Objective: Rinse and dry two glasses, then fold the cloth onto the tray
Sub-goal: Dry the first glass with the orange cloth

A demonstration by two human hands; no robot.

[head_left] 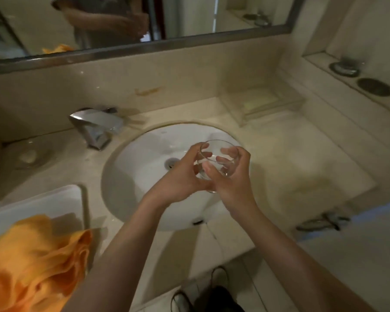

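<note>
A clear glass (218, 157) is held over the white sink basin (144, 149), tilted with its mouth facing away from me. My left hand (180, 176) grips its left side, thumb on the near wall. My right hand (231, 176) holds the right side, with fingers curled over the rim into the glass. An orange cloth (34, 260) lies crumpled on the white tray (38, 201) at the lower left, hanging over the tray's near edge. A second glass (345, 64) seems to stand on a dark coaster on the right ledge.
A chrome tap (95, 124) stands left of the basin, and no water runs from it. A clear acrylic box (261, 104) sits in the counter's back right corner. An empty dark coaster (375, 86) lies on the ledge. A mirror (122, 23) spans the wall.
</note>
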